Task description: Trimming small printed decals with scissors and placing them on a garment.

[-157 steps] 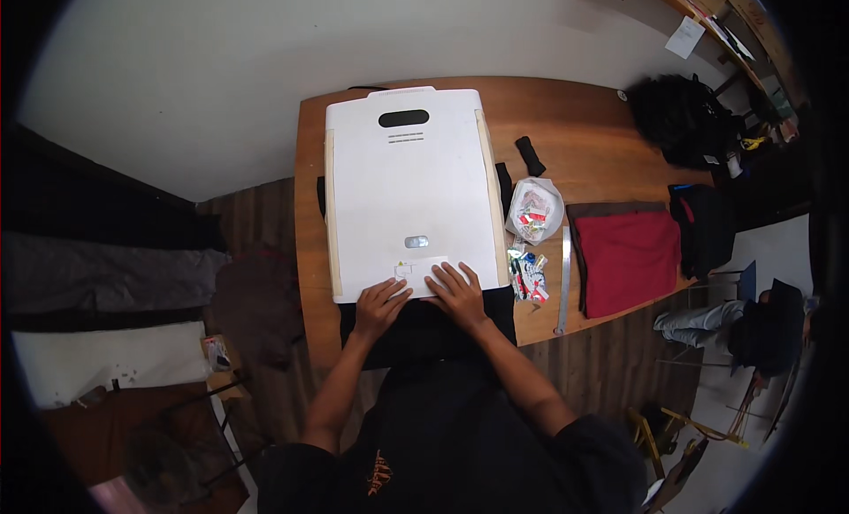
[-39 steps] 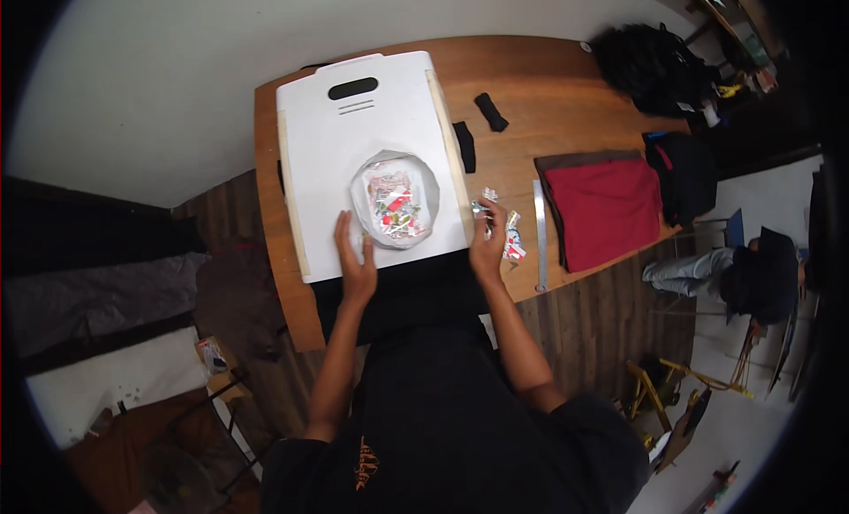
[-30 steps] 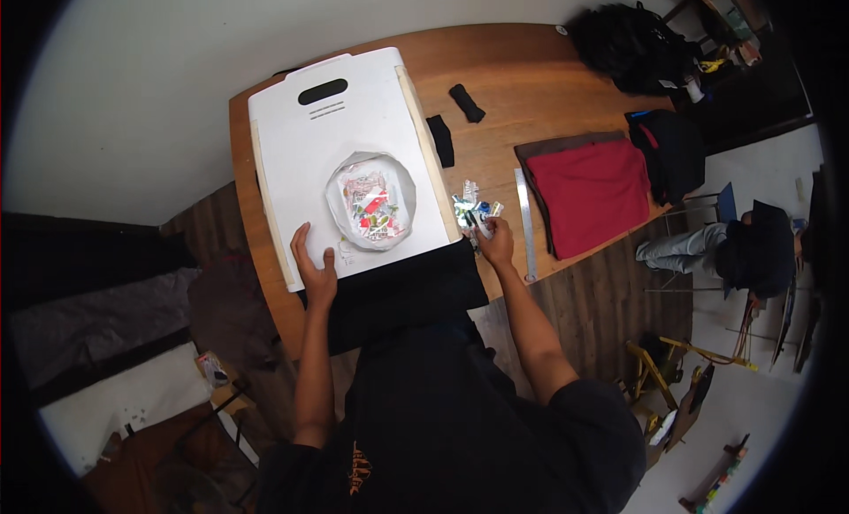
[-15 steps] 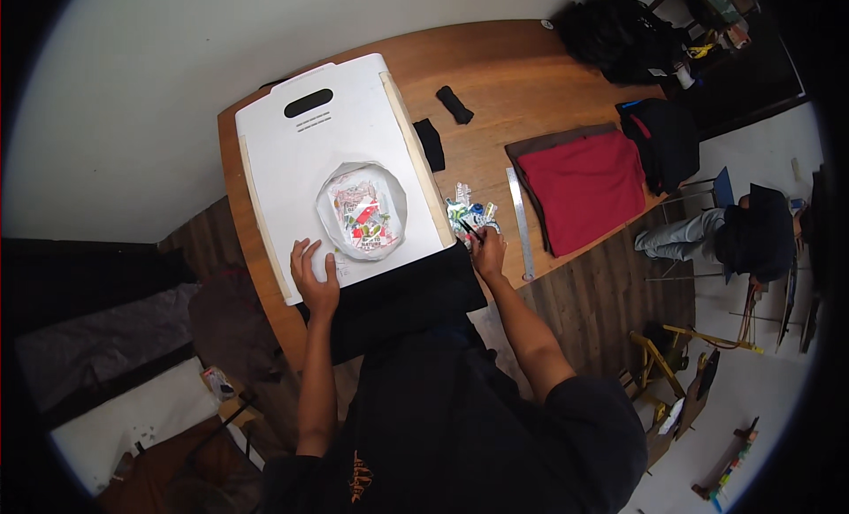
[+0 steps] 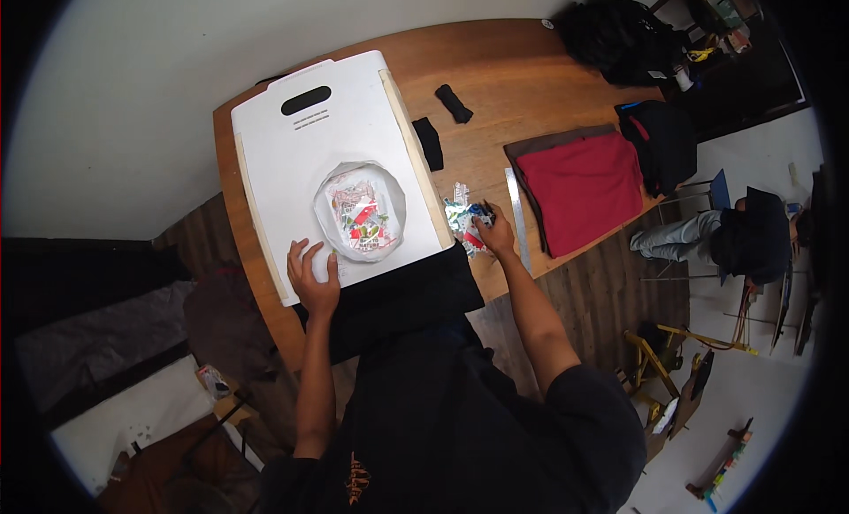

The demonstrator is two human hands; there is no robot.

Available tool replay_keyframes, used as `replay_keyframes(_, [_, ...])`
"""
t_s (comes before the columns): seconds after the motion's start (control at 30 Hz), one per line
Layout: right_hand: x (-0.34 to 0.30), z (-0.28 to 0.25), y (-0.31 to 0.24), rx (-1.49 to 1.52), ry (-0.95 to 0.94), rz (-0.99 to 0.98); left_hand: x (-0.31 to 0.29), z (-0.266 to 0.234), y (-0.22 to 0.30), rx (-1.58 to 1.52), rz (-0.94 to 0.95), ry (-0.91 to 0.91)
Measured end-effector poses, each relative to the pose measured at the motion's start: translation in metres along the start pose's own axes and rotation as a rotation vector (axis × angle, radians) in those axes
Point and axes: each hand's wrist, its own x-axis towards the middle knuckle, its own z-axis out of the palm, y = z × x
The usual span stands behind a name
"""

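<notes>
My left hand (image 5: 314, 280) rests with fingers apart on the near left part of a white board (image 5: 274, 169) with a slot handle. Just beyond its fingertips sits a round, pale, open-topped plastic bag (image 5: 396, 187), holding printed plastic scraps (image 5: 364, 215) in red, green and white. Off the board's right side, my right hand (image 5: 499, 233) is closed around a slim dark tool (image 5: 485, 215), mostly hidden by the fingers, so its exact kind is unclear. It is over a small pile of cut printed scraps (image 5: 458, 212) on the wooden table.
A metal ruler (image 5: 516, 205) lies right of the pile, beside folded red cloth (image 5: 579, 191). Black cloth pieces (image 5: 454, 105) lie farther back. A black bag (image 5: 619, 37) stands at the far right corner. A person (image 5: 752, 236) sits off to the right.
My right hand has shifted slightly up and right over the scrap pile, and the dark tool now shows less. My left hand stays on the board.
</notes>
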Motion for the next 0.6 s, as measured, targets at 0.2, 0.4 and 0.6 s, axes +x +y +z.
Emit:
replay_keyframes(0.2, [0.007,-0.005,0.001,-0.134,-0.162,-0.051,0.000,0.003,-0.001,0.012,0.009,0.015])
replay_keyframes(0.4, [0.017,0.007,0.018,0.016,-0.025,-0.108,0.002,0.001,0.003,0.025,0.008,0.008])
replay_keyframes(0.6, [0.028,0.002,0.024,-0.102,0.028,0.031,0.000,0.001,-0.001,0.046,0.007,0.008])
